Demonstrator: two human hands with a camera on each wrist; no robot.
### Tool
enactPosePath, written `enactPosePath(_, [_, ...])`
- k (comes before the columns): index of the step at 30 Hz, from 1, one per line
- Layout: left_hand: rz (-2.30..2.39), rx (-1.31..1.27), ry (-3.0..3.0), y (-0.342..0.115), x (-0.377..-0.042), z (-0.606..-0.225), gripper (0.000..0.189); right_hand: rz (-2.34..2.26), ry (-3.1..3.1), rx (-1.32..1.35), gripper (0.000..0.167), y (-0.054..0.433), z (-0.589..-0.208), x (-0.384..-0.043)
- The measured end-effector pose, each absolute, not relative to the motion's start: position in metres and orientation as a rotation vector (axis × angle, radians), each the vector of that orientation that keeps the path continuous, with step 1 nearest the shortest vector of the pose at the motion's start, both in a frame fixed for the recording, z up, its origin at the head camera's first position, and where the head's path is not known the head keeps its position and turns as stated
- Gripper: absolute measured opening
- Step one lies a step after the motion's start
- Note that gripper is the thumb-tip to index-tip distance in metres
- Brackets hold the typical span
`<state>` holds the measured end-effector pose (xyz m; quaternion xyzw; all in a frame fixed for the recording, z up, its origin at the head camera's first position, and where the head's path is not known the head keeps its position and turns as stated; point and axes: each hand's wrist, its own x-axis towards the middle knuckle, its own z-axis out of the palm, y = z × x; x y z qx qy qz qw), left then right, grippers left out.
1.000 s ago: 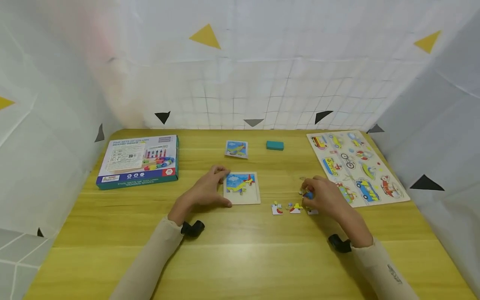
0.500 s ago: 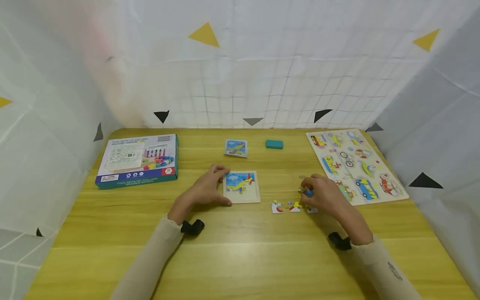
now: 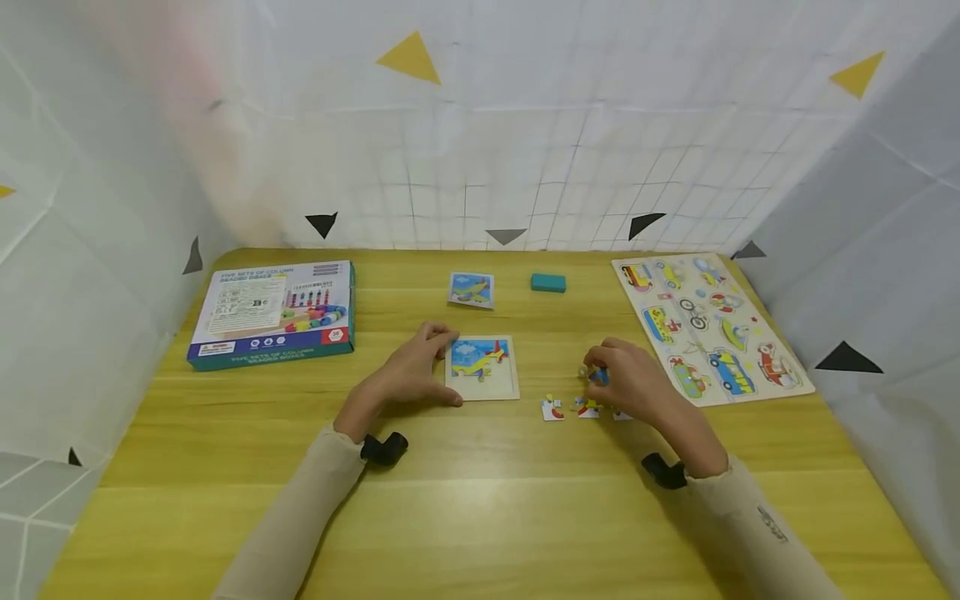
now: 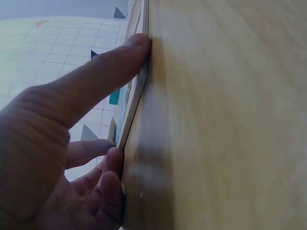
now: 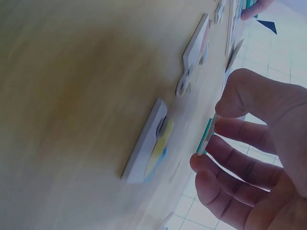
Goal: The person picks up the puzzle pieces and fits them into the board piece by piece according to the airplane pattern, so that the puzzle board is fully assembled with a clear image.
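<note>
A small square wooden jigsaw tray [image 3: 504,390] with a partly filled airplane picture lies mid-table. My left hand [image 3: 411,371] holds it by its left side; in the left wrist view the thumb [image 4: 129,55] presses one edge and fingertips touch the edge further along. My right hand [image 3: 633,382] pinches a blue jigsaw piece [image 3: 598,376] between thumb and fingers, raised off the table; the right wrist view shows the piece [image 5: 206,137] edge-on. Below lie loose pieces: one to the left [image 3: 552,408], a red-and-yellow piece [image 3: 587,407], and another piece [image 3: 621,414] partly hidden by the hand.
Behind the tray lies an airplane picture card [image 3: 471,290], with a teal block [image 3: 548,283] to its right. A boxed bead set [image 3: 273,315] lies at the left. A large vehicle puzzle board [image 3: 712,333] lies at the right. White curtains surround the wooden table [image 3: 465,517].
My right hand has moved slightly left with the blue jigsaw piece. The left hand keeps its hold on the tray. The head view has tilted a little.
</note>
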<state>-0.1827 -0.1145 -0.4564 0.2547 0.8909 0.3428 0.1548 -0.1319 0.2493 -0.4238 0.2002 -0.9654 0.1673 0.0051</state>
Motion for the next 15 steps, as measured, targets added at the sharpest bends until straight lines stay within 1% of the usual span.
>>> enactPosePath(15, [0.987, 0.71, 2.549, -0.114, -0.183, -0.457, 0.109, 0.534, -2.995, 0.688, 0.027, 0.233, -0.423, -0.134])
